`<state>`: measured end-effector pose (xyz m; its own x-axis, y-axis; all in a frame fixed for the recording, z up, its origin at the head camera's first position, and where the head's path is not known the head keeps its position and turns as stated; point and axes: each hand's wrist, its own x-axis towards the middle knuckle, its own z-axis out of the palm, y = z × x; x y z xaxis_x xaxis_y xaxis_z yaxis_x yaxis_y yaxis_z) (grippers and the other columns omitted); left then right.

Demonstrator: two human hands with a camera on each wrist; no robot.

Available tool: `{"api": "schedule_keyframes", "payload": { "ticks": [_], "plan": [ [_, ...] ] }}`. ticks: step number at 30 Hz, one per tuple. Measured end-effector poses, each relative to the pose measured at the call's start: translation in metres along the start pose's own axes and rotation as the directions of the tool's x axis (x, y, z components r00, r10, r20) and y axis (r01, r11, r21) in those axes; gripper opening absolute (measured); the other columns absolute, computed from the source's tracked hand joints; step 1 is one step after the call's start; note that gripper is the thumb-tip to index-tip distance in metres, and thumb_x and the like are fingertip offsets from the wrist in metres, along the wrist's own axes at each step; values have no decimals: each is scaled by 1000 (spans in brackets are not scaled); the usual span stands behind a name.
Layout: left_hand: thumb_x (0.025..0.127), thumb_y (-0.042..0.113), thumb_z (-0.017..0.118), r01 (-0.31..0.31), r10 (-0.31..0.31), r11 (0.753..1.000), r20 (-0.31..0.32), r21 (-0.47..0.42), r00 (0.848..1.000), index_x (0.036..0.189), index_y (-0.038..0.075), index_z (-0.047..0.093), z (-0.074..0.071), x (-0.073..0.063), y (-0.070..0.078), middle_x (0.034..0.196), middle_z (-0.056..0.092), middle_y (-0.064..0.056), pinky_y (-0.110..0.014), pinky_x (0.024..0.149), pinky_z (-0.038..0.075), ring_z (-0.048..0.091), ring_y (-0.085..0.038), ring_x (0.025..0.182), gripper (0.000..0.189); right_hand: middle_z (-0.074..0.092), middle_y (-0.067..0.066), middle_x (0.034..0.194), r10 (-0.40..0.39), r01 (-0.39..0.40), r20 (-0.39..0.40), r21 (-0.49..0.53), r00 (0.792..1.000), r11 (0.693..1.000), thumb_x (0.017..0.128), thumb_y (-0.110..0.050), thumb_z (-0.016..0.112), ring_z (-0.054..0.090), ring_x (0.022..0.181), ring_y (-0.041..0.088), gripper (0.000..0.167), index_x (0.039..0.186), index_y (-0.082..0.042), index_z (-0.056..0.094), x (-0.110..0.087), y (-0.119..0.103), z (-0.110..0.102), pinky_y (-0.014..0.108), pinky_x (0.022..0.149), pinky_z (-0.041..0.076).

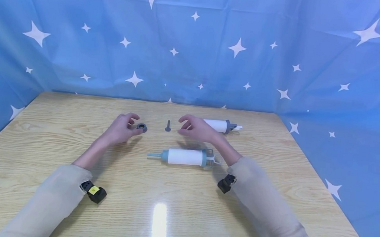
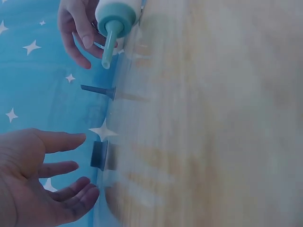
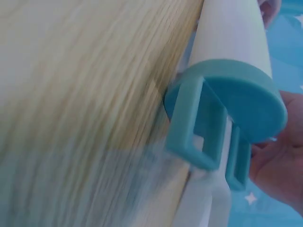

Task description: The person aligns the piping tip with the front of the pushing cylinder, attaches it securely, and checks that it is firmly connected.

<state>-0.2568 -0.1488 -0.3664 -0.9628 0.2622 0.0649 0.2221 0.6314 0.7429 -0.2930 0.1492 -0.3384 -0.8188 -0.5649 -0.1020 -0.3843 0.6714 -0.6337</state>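
Observation:
Beside a small dark grey ring-shaped cap (image 1: 142,127) is my left hand (image 1: 122,128), its fingers loosely bent. The left wrist view shows a gap between those fingers and the cap (image 2: 98,154). My right hand (image 1: 196,128) hangs with fingers half curled and nothing between them. To its left a thin grey nozzle (image 1: 168,126) stands upright on its wide base. Behind that hand lies a white syringe-like tube (image 1: 217,125) with a grey end, its left part hidden. A similar tube (image 1: 185,157) with teal ends, nozzle and handles lies nearer the front.
The wooden table (image 1: 129,203) ends at the back and right against a blue curtain (image 1: 194,59) with white stars. A bright light reflection falls on the tabletop's front. Black wrist cameras sit on both sleeves.

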Motion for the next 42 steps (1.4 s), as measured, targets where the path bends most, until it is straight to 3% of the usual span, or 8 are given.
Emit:
{"api": "schedule_keyframes", "payload": {
  "ticks": [7, 14, 20, 26, 29, 33, 37, 42],
  "plan": [
    [98, 17, 66, 13, -15, 999, 44, 41, 999, 144, -11, 43, 2, 11, 0, 132, 48, -38, -59, 100, 44, 46, -48, 125, 59, 68, 16, 120, 5, -7, 73, 20, 997, 1000, 101, -23, 64, 67, 109, 26, 53, 145, -2, 45, 15, -6, 6, 36, 92, 56],
    [98, 16, 65, 2, -6, 998, 67, 63, 998, 141, -9, 48, 3, 16, -3, 118, 54, -32, -56, 94, 42, 42, -45, 118, 53, 71, 16, 107, 37, -41, 98, 42, 994, 998, 101, -20, 64, 71, 89, 24, 46, 141, -4, 49, 29, -13, 12, 34, 82, 58],
    [95, 11, 67, -27, 21, 996, 76, 86, 997, 129, -8, 61, 6, 19, -1, 84, 51, -13, -41, 77, 37, 43, -32, 91, 39, 72, 17, 81, 33, -34, 61, 5, 998, 999, 101, -18, 65, 70, 76, 28, 30, 126, -3, 61, 39, -15, 15, 32, 71, 57],
    [93, 4, 66, -42, 33, 995, 104, 85, 994, 123, -9, 62, 6, 20, 0, 61, 44, -1, -30, 58, 33, 42, -15, 53, 33, 65, 16, 69, 40, -40, 8, -1, 999, 999, 100, -17, 65, 59, 59, 22, 16, 112, -6, 69, 44, -15, 20, 23, 57, 45],
    [93, 3, 67, -52, 43, 995, 108, 87, 993, 122, -10, 62, 6, 20, 1, 61, 48, -3, -30, 56, 35, 44, -14, 53, 32, 65, 16, 71, 48, -48, -5, -4, 999, 999, 102, -16, 63, 58, 59, 21, 14, 108, -6, 70, 45, -16, 21, 22, 55, 42],
    [93, 6, 68, -37, 28, 995, 96, 96, 995, 120, -8, 64, 6, 20, 3, 75, 60, -11, -33, 62, 43, 52, -18, 61, 31, 71, 16, 79, 33, -33, -15, -14, 999, 999, 103, -15, 61, 66, 69, 25, 15, 108, -4, 70, 45, -18, 19, 22, 59, 47],
    [93, 9, 71, -28, 21, 995, 75, 93, 997, 120, -5, 65, 7, 18, 7, 96, 67, -18, -39, 72, 51, 62, -25, 77, 32, 74, 14, 91, -6, 6, -40, -12, 999, 1000, 103, -11, 59, 72, 81, 26, 16, 110, 1, 66, 42, -18, 16, 24, 69, 56],
    [94, 11, 71, -45, 42, 997, 51, 60, 998, 125, -5, 63, 8, 14, 13, 107, 68, -21, -42, 79, 57, 66, -33, 96, 36, 74, 10, 98, -75, 73, -91, -30, 993, 997, 102, -10, 58, 71, 88, 20, 14, 108, 1, 64, 35, -18, 12, 28, 78, 57]
  ]
}}
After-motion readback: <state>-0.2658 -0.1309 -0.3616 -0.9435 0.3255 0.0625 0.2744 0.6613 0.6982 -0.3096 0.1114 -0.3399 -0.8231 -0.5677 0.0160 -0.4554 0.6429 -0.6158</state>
